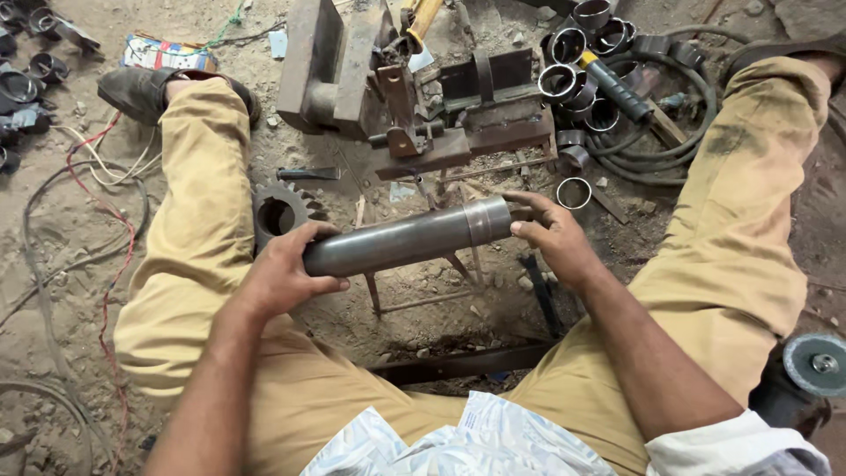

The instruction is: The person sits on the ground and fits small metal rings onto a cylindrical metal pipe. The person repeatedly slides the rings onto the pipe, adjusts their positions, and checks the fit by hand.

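The person sits on a dirt floor [70,229], legs spread in mustard-yellow trousers, and holds a grey steel tube [407,240] across the gap between the knees. The left hand [284,269] is closed around the lower, left end of the tube. The right hand [553,236] touches the other end, where a wider collar sits, with fingers partly curled on its rim. The tube is lifted above the floor and tilts up a little to the right.

The floor is dusty soil with small stones and metal scraps. A dark gear wheel [278,211] lies just beside the left knee. A rusty steel jig [414,97] stands ahead. Short metal rings [577,70] are piled at the upper right beside a black hose [656,163]. Red and white wires [106,176] run on the left. A grinder disc [815,363] is at the right edge.
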